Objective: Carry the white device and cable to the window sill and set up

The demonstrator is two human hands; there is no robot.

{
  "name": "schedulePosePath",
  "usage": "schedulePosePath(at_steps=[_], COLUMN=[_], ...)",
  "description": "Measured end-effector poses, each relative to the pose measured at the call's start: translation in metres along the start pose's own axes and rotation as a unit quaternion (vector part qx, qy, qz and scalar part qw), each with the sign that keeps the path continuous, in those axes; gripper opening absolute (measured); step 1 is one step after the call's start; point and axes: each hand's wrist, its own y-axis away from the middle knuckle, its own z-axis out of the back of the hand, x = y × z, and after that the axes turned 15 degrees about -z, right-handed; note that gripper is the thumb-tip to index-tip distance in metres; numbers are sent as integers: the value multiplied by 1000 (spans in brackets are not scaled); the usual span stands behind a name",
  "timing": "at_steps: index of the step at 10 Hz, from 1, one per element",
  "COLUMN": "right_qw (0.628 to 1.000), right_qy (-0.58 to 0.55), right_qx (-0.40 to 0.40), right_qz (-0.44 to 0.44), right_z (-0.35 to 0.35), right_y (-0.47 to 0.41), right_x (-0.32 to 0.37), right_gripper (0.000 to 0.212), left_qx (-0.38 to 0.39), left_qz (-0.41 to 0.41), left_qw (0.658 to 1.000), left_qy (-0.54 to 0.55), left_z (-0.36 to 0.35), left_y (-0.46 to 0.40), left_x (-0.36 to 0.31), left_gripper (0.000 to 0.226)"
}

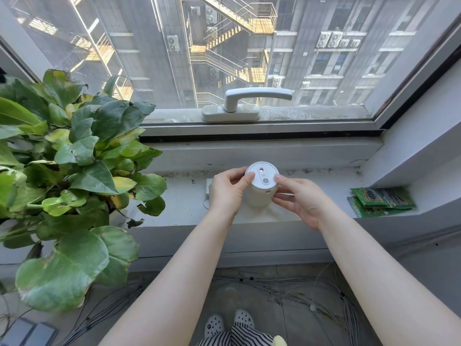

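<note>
on the window sill (324,181), just below the closed window (224,58) and its white handle (249,101), the white device (260,193) stands upright near the sill's front edge. left of the device a big leafy plant (69,158) spreads over the sill's left end, its nearest leaves well apart from the device. right of the device the sill is bare as far as the green packets (381,201) in the corner. the left hand (228,193) grips the device's left side, thumb on the top rim. the right hand (301,201) holds its right side, fingertip on the rim. behind the left hand, just left of the device, a white plug and cable (207,189) lie on the sill, mostly hidden.
</note>
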Motion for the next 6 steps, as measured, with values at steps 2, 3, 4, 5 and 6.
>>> schedulePosePath(at_steps=[2,3,4,5,6], right_qw=[1000,1000,1000,1000,999], right_qy=[8,7,6,13,28], right_qx=[-13,-10,-8,-4,-35], right_qz=[-6,-6,-3,2,8], right_z=[0,0,1,2,4], right_y=[-1,-2,-3,-7,-8], right_x=[0,-1,-1,-3,-3], right_gripper=[29,33,31,36,50], left_qx=[-6,-7,-9,-19,-62], left_qz=[4,6,8,-7,-18], left_qw=[1000,1000,1000,999,998], left_qy=[-6,-7,-18,-39,-24], left_z=[0,0,0,-1,0], left_y=[-1,0,1,5,9], left_x=[-1,0,-2,-5,-11], left_gripper=[29,31,33,38,44])
